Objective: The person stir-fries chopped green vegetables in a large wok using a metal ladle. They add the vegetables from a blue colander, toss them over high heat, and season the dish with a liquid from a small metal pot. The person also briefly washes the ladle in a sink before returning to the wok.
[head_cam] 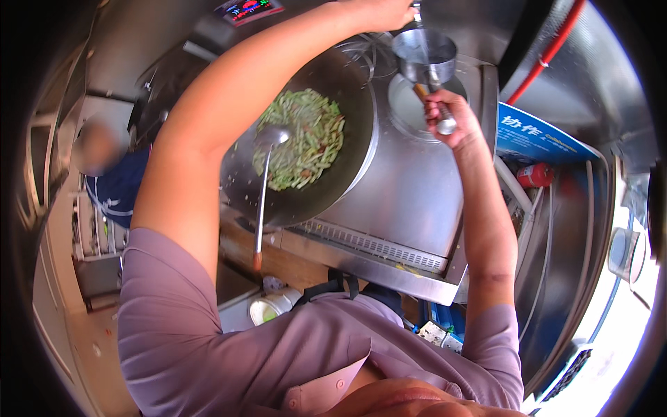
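At the top edge my left hand [390, 14] is partly cut off by the frame, its fingers beside a metal tap [417, 11]. My right hand [454, 115] grips the metal handle of a small steel saucepan [404, 61], held under that tap. What looks like a water stream drops into the saucepan. Below it, a round pan [409, 112] with pale liquid sits in the stove top, and a wooden handle [420, 92] shows by my right fingers. In the large wok [359, 112] lie chopped green vegetables [307, 151], with a long-handled steel ladle [272, 136] resting over them.
The steel stove top [396, 177] ends in a slotted drain [375, 245] at its front edge. A lit control panel [249, 9] is behind the wok. A white tub [273, 307] stands by my waist. A fire extinguisher [535, 175] is at right; another person [117, 182] at left.
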{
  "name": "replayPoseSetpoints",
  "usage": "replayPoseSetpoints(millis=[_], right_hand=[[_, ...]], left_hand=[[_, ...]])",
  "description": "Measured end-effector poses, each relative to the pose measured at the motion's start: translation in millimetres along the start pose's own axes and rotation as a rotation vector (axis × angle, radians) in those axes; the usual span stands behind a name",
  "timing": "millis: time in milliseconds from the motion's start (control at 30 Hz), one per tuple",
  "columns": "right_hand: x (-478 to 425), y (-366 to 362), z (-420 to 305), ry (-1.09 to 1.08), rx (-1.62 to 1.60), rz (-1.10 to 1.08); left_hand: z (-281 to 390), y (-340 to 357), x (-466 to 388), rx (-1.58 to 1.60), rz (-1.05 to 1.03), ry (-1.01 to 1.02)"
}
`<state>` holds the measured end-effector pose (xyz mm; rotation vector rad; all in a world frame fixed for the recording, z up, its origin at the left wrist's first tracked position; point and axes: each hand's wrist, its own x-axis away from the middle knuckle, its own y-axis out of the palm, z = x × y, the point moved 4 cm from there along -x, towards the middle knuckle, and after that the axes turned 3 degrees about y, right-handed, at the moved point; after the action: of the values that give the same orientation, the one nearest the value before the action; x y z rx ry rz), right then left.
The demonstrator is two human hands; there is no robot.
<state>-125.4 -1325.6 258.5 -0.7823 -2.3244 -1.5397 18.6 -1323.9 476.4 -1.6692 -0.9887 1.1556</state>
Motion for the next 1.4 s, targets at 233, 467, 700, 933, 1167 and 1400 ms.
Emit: replayPoseSetpoints(millis=[233,467,700,933,1167,1400], right_hand=[[-11.0,0.5,8.4,0.047,0.0,-0.123],[-9.5,17.2,17.2,-0.011,-0.06,-0.102],[-3.4,16.3,22.7,-0.016,-0.133,-0.101],[-3.5,28.3,41.3,-0.011,-0.098,-0.088],[-0.6,26.1,44.3,0.004,-0.111,-0.089],[5.5,35.0,43.9,-0.007,-0.057,-0.067]], left_hand=[[-24.8,-86.4,178.3,0.209,0.036,-0.368],[-29.1,-89.1,467.5,0.586,0.13,-0.855],[76.3,-70.0,731.7,0.932,0.29,-1.605],[131.8,-81.0,812.9,0.803,0.099,-1.751],[89.9,-75.5,754.1,0.845,0.081,-1.505],[127.9,2.6,660.1,0.82,-0.209,-1.328]])
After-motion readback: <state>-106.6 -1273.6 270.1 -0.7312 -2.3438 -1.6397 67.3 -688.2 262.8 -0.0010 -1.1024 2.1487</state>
